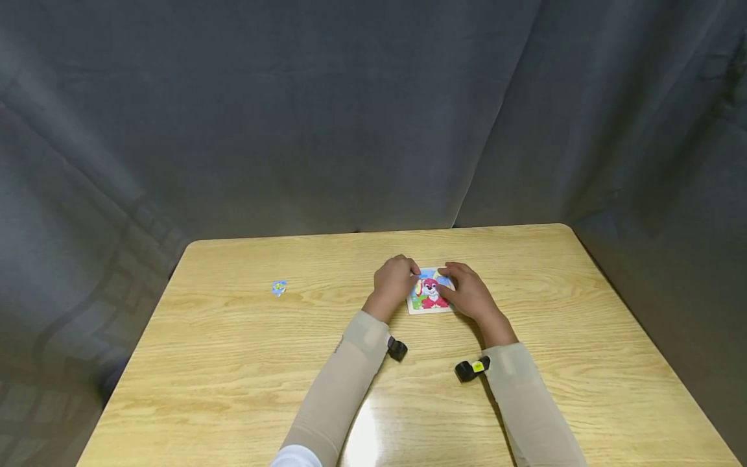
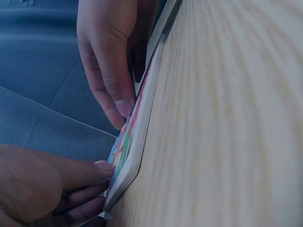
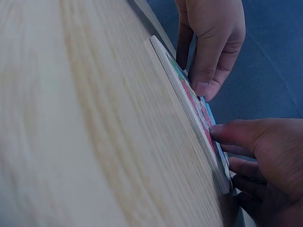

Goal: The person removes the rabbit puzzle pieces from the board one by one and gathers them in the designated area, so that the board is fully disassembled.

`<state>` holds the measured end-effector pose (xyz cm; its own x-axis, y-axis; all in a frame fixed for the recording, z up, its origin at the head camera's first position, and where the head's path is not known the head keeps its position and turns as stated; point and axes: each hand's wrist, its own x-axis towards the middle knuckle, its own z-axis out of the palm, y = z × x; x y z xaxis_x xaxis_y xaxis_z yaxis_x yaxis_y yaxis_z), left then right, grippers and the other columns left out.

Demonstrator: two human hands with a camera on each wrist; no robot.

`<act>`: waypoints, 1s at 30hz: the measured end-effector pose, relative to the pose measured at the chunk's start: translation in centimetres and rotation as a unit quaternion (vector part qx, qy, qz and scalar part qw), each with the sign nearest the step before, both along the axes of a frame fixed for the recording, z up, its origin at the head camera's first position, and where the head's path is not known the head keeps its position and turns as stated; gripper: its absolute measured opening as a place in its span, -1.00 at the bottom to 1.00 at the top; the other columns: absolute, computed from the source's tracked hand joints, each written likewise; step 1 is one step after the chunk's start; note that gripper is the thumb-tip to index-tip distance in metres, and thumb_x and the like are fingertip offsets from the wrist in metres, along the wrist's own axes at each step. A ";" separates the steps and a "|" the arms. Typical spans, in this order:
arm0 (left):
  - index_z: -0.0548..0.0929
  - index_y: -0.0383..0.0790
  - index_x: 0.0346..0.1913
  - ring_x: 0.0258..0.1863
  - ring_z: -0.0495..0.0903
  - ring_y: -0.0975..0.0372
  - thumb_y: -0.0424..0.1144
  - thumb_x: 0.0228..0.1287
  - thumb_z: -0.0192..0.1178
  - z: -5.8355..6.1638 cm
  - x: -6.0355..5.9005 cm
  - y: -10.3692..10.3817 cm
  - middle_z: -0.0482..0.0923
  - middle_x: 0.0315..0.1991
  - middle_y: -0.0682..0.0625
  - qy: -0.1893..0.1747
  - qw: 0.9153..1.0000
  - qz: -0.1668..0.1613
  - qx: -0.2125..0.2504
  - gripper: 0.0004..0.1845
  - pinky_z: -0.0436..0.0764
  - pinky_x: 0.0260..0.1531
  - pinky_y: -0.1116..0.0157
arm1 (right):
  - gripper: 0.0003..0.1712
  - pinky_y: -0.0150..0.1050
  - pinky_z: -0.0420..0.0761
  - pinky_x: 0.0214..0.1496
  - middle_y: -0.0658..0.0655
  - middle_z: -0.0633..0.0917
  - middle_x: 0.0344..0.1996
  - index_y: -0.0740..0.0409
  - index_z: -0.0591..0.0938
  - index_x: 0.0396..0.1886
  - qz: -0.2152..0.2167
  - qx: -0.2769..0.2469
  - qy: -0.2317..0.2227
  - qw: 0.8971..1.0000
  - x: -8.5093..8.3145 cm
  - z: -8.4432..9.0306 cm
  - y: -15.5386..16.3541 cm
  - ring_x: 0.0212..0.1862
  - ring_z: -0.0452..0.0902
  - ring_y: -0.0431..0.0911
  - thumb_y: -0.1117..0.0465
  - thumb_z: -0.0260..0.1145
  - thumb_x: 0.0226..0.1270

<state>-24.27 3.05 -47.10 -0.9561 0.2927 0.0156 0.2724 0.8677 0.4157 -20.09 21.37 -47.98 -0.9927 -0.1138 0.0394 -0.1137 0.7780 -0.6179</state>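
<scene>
A small square puzzle board (image 1: pixel 430 295) with a red cartoon dog on a blue and green picture lies flat on the wooden table (image 1: pixel 245 363). My left hand (image 1: pixel 399 277) rests at the board's left edge, fingertips (image 3: pixel 204 85) touching the picture. My right hand (image 1: pixel 467 290) covers the right side, its thumb (image 3: pixel 227 134) pressed on the picture and its other fingers along the board's edge. The left wrist view shows the board (image 2: pixel 135 142) edge-on, with right-hand fingertips (image 2: pixel 122 105) on it and my left hand (image 2: pixel 71 189) at its near corner. A loose blue puzzle piece (image 1: pixel 279 288) lies far to the left.
Grey curtain (image 1: pixel 350 117) hangs behind the table and along both sides. The table's back edge runs just behind the board. Black wrist cameras (image 1: pixel 471 370) sit on both beige sleeves.
</scene>
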 end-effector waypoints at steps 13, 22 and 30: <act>0.71 0.10 -0.23 -0.23 0.54 0.25 -0.05 0.35 0.24 0.0 0.0 -0.3 0.53 -0.24 0.15 -0.005 1.000 0.008 0.001 -0.91 0.55 -0.35 0.28 | -0.48 0.16 0.16 0.40 0.30 0.35 0.35 0.29 0.53 0.23 0.008 -0.004 0.003 1.000 -0.1 0.0 -0.1 0.39 0.18 0.24 0.11 0.30 0.37; 0.69 0.03 -0.21 -0.23 0.54 0.24 -0.12 0.37 0.22 -0.3 -0.1 -0.8 0.56 -0.20 0.10 -0.023 0.998 0.014 0.052 -0.92 0.54 -0.32 0.30 | -0.47 0.17 0.15 0.41 0.30 0.33 0.37 0.29 0.52 0.25 0.012 0.000 -0.003 1.000 -0.5 -0.4 -0.1 0.41 0.15 0.24 0.12 0.29 0.38; 0.69 -0.02 -0.14 -0.17 0.54 0.23 -0.16 0.39 0.20 -0.3 -0.3 -2.2 0.58 -0.13 0.06 -0.025 0.996 0.004 0.090 -0.90 0.57 -0.23 0.28 | -0.47 0.19 0.13 0.40 0.32 0.32 0.36 0.31 0.51 0.24 0.009 -0.003 -0.004 1.000 -0.7 -0.5 0.1 0.41 0.13 0.26 0.13 0.28 0.37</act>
<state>-24.61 0.81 -47.37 -0.9593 0.2819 0.0186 0.2404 0.7800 0.5778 -20.78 21.47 -48.49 -0.9909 -0.1304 0.0330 -0.1224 0.7717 -0.6241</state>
